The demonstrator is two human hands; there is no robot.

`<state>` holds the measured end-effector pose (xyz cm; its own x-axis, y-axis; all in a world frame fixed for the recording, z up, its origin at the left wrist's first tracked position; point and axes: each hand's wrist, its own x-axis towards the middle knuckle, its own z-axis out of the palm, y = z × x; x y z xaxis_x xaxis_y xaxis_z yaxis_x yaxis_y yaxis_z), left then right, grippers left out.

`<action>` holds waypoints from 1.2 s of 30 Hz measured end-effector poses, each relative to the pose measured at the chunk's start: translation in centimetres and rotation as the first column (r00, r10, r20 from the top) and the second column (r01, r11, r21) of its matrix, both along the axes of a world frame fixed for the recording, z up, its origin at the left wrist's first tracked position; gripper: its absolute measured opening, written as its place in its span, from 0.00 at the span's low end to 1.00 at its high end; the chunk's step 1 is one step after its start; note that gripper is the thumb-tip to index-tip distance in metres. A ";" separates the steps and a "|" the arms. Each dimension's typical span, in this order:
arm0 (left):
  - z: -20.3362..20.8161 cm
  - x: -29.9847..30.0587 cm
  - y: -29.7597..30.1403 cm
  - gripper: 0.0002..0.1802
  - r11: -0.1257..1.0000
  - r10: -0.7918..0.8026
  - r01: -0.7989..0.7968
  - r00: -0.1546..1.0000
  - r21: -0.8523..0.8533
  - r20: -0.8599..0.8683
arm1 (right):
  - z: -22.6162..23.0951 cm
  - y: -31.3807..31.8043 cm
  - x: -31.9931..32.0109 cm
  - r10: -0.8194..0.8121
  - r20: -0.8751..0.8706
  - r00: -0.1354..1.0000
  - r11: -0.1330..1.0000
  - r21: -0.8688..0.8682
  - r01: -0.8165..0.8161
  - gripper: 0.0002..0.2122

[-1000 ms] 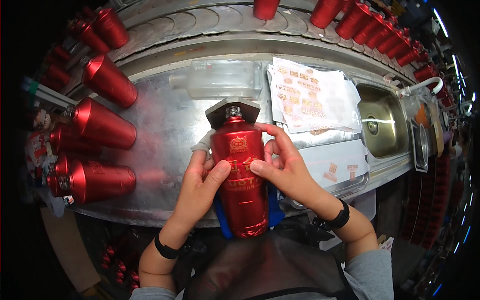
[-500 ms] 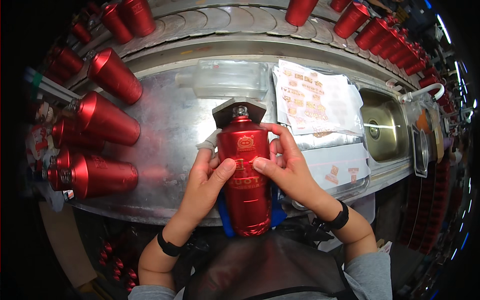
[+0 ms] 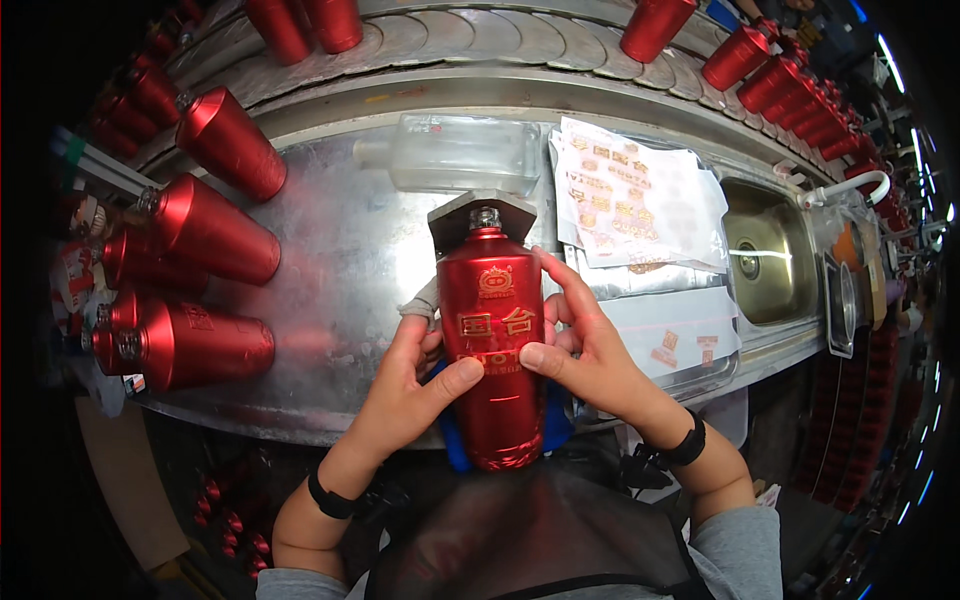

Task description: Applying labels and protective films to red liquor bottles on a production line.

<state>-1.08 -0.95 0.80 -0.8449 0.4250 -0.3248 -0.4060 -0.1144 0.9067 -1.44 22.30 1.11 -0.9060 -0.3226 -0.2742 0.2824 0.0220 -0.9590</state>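
A red metallic bottle (image 3: pixel 492 285) with gold lettering lies in front of me, its clear glass neck pointing away and its base near my body. Along its left side, my left hand (image 3: pixel 412 382) is closed, thumb pressed on the lower gold lettering. My right hand (image 3: pixel 592 350) grips the other side, its thumb on the same line of lettering and its fingers partly hidden. A dark grey angular block (image 3: pixel 455 222) sits behind the bottle's neck. Blue material (image 3: pixel 452 435) shows under the lower part, and a greyish cloth (image 3: pixel 424 298) lies by my left fingertips.
Several red bottles (image 3: pixel 215 245) stand on the metal worktop's left side. A clear glass bottle (image 3: pixel 465 155) lies beyond the block. Label sheets (image 3: pixel 630 215) rest on a tray at right, beside a sink (image 3: pixel 765 265) with a white faucet (image 3: pixel 850 187). A conveyor (image 3: pixel 470 38) carrying red bottles runs behind.
Both thumbs have slid down the bottle from the large gold characters to the lettering below, uncovering those characters. Red bottles on the conveyor have moved to the right.
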 end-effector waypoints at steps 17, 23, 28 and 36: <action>-0.3 0.7 0.8 0.37 0.986 0.131 -0.129 0.991 0.103 -0.018 | -0.1 0.9 0.9 -0.017 0.111 0.994 0.986 -0.165 0.036 0.32; -0.7 0.9 0.7 0.40 0.988 0.120 -0.121 0.993 0.092 0.011 | -0.2 0.5 1.3 -0.027 0.103 0.994 0.987 -0.155 0.043 0.32; -0.5 0.6 0.6 0.41 0.993 0.091 -0.089 0.995 0.073 -0.029 | -0.6 0.9 1.5 -0.034 0.080 0.996 0.984 -0.172 0.048 0.33; 0.1 0.4 1.0 0.44 0.997 0.073 -0.073 0.997 0.040 -0.006 | -1.0 0.5 2.0 -0.068 0.070 0.995 0.992 -0.104 0.075 0.36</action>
